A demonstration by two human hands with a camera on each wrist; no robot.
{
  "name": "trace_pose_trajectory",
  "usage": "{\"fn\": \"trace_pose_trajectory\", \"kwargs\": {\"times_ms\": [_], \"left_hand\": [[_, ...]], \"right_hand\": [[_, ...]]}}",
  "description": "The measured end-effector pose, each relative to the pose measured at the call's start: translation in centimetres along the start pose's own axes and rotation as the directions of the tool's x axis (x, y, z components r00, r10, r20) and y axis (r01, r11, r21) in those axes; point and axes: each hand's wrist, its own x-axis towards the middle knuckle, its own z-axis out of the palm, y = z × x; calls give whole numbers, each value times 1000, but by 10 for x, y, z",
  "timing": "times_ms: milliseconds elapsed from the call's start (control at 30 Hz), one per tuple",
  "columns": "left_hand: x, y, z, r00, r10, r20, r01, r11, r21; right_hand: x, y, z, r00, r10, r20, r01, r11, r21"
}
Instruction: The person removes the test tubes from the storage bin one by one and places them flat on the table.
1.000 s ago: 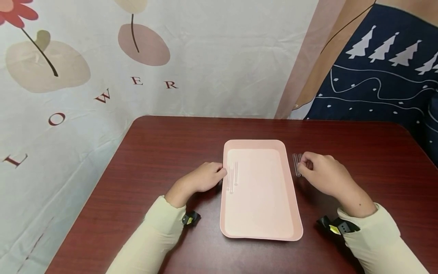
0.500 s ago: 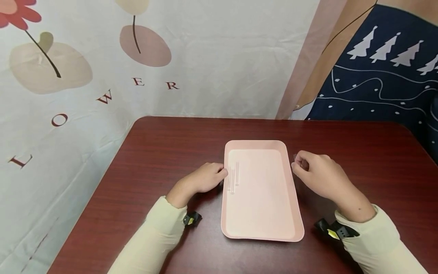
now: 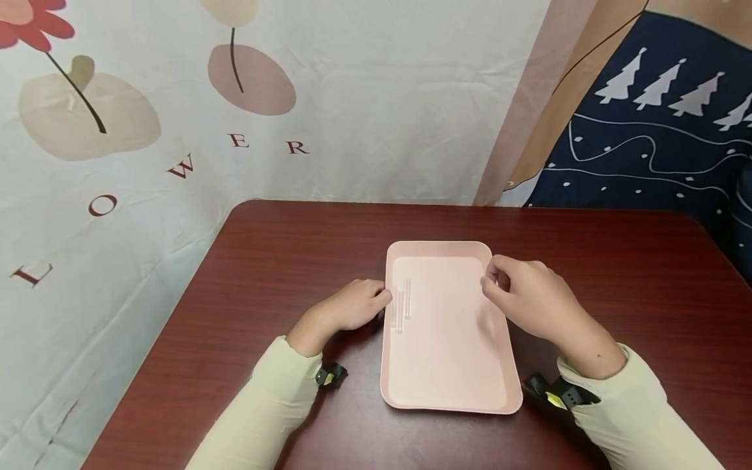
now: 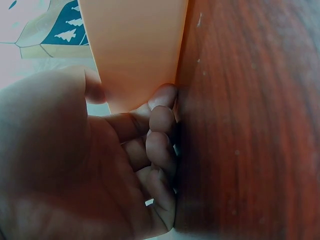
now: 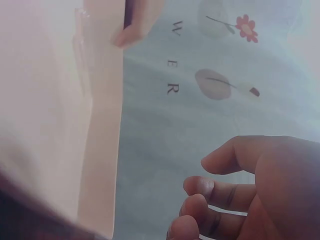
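Observation:
A pink rectangular tray (image 3: 452, 385) lies on the table; several thin clear tubes (image 3: 400, 310) rest inside near its left wall. My left hand (image 3: 350, 305) grips the tray's left rim, with its thumb at the edge and its fingers curled against the outer wall (image 4: 135, 50). Over the right rim is my right hand (image 3: 531, 297), thumb and forefinger brought near each other, the other fingers bent, as the right wrist view also shows of this hand (image 5: 225, 190). Whether a clear tube sits between those fingertips I cannot tell.
The dark red-brown wooden table (image 3: 282, 241) extends around the tray. Behind it hangs a pale cloth (image 3: 376, 117) printed with flowers and letters. A navy cloth (image 3: 658, 150) with white trees hangs at the back right. Each wrist carries a black strap (image 3: 331, 375).
My right hand has moved left from the clear tubes beside the tray to above its right rim. Those tubes no longer show there. My left hand stays at the left rim.

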Motion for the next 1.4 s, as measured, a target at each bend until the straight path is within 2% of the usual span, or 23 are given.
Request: {"fn": "trace_pose_trajectory", "kwargs": {"times_ms": [833,1400], "left_hand": [[-1,0,-1,1000,-3,4,3,1000,1],[-2,-1,0,1000,-6,6,7,1000,-23]], "right_hand": [[29,-43,35,996,-47,75,44,998,39],[43,-56,59,988,-50,148,44,998,42]]}}
